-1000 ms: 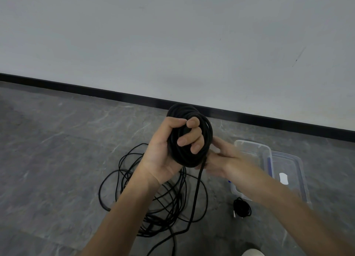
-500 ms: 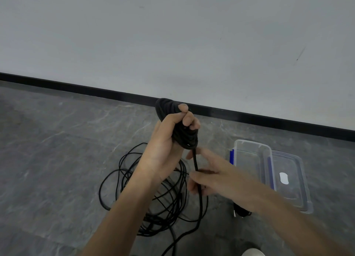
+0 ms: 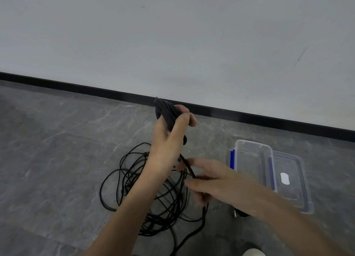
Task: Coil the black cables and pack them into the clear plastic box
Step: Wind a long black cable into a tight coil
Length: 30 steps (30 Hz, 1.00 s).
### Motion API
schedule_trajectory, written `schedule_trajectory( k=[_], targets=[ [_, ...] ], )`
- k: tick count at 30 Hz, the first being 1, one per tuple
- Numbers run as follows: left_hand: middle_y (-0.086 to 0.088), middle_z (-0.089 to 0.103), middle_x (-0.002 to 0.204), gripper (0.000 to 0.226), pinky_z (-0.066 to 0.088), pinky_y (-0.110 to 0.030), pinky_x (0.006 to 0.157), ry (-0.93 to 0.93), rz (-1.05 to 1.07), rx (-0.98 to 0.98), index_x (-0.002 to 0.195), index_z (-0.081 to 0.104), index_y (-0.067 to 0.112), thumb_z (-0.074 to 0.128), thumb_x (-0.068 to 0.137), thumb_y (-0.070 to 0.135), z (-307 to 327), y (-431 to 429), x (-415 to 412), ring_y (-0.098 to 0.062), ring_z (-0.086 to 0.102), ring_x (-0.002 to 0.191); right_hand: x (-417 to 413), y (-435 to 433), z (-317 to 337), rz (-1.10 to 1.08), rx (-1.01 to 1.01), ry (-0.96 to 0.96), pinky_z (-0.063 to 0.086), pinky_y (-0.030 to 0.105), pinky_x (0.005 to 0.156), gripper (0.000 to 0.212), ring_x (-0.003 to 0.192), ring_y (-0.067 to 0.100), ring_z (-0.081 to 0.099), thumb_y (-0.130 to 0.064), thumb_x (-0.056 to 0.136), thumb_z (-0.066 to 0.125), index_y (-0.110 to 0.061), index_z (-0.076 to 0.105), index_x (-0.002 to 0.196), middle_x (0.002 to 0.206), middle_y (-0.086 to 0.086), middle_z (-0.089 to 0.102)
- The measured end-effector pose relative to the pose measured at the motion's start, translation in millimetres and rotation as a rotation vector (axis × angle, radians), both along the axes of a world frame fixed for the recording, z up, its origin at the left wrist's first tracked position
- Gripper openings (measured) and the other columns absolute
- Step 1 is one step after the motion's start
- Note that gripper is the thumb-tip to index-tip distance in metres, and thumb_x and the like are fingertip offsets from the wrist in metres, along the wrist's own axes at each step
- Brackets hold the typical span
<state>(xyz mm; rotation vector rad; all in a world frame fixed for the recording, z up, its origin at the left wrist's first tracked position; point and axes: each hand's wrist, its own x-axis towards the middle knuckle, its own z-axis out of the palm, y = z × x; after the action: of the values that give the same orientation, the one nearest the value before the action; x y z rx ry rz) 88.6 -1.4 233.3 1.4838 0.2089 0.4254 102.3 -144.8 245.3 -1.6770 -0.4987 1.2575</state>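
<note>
We see one clear plastic box [image 3: 249, 160] open on the floor [image 3: 57, 159], one lid [image 3: 290, 180] beside it. Our left hand [image 3: 167, 146] clamps the black cable coil [image 3: 165, 109]; our right hand [image 3: 217, 182] pinches its trailing strand [image 3: 189, 169] above the loose tangle [image 3: 134, 178].

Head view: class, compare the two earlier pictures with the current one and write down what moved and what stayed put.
The right hand dropped from beside the coil and now grips the trailing cable lower down. The left hand turned the coil from face-on to edge-on and still grips it. The box, lid and loose cable pile stayed put.
</note>
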Motion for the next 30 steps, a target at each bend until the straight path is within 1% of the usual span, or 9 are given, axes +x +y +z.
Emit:
schedule_trajectory(
  k=[4,9,14,16,18,21,25,28,30],
  targets=[
    [0.003,0.06,0.078,0.013,0.045,-0.009,0.074,0.034,0.046,0.077,0.088,0.055,0.009,0.049,0.095,0.001,1,0,0,0.001,0.058,0.076,6,-1,0,-0.024,0.013,-0.048,0.049,0.022,0.067,0.02,0.06,0.013,0.058,-0.015,0.097,0.052,0.0,0.064,0.103,0.064,0.005,0.058],
    [-0.001,0.063,0.075,0.01,0.05,-0.021,0.065,0.132,0.014,0.342,0.085,0.059,0.014,0.054,0.093,0.014,-10,5,4,-0.014,0.06,0.072,8,-7,1,-0.022,0.048,-0.022,0.05,0.023,0.066,0.015,0.059,0.01,0.056,-0.013,0.097,0.052,-0.003,0.058,0.107,0.06,-0.001,0.057],
    [0.008,0.066,0.071,0.015,0.046,-0.011,0.063,0.26,-0.113,0.534,0.086,0.061,0.017,0.054,0.094,0.026,-14,7,4,-0.001,0.062,0.069,11,-9,2,-0.057,0.035,-0.019,0.041,0.02,0.056,0.021,0.047,0.005,0.034,-0.018,0.1,0.049,-0.011,0.064,0.113,0.052,-0.012,0.035],
    [0.008,0.063,0.064,0.024,0.046,-0.015,0.063,0.279,-0.178,0.567,0.076,0.06,0.018,0.053,0.095,0.031,-14,8,4,-0.003,0.061,0.064,13,-10,5,-0.079,0.025,-0.067,0.038,0.019,0.052,0.022,0.044,0.004,0.033,-0.019,0.099,0.05,-0.013,0.067,0.111,0.048,-0.013,0.034],
    [0.006,0.055,0.056,0.04,0.043,-0.024,0.054,0.311,-0.245,0.585,0.066,0.055,0.009,0.052,0.095,0.038,-16,10,3,-0.009,0.052,0.053,14,-11,6,-0.121,0.023,-0.102,0.033,0.018,0.046,0.021,0.042,0.004,0.032,-0.018,0.098,0.052,-0.014,0.07,0.107,0.045,-0.012,0.035],
    [-0.002,0.042,0.051,0.067,0.037,-0.034,0.048,0.377,-0.31,0.661,0.062,0.048,0.0,0.048,0.088,0.061,-17,11,1,-0.017,0.04,0.046,17,-12,5,-0.19,0.028,-0.134,0.025,0.017,0.042,0.02,0.038,0.001,0.03,-0.012,0.096,0.053,-0.011,0.072,0.101,0.041,-0.014,0.037],
    [-0.002,0.043,0.056,0.074,0.035,-0.021,0.051,0.557,-0.366,0.684,0.063,0.045,0.009,0.031,0.071,0.082,-10,6,-4,-0.012,0.041,0.049,20,-15,5,-0.228,0.077,-0.205,0.031,0.012,0.046,0.018,0.044,0.001,0.04,-0.006,0.091,0.058,-0.012,0.075,0.088,0.046,-0.01,0.049],
    [0.0,0.055,0.059,0.086,0.038,-0.018,0.062,0.613,-0.549,0.555,0.071,0.058,0.006,0.019,0.077,0.082,-3,5,-6,-0.005,0.051,0.052,24,-19,6,-0.211,0.172,-0.275,0.045,0.013,0.057,0.009,0.058,0.013,0.061,-0.01,0.086,0.067,-0.01,0.076,0.088,0.066,0.01,0.068],
    [0.0,0.054,0.057,0.086,0.04,-0.02,0.069,0.61,-0.666,0.505,0.075,0.062,0.006,0.014,0.083,0.076,-1,4,-7,-0.005,0.05,0.053,29,-23,4,-0.231,0.218,-0.32,0.052,0.019,0.069,0.015,0.073,0.023,0.07,-0.018,0.077,0.074,-0.006,0.074,0.087,0.077,0.014,0.073]
  ],
)
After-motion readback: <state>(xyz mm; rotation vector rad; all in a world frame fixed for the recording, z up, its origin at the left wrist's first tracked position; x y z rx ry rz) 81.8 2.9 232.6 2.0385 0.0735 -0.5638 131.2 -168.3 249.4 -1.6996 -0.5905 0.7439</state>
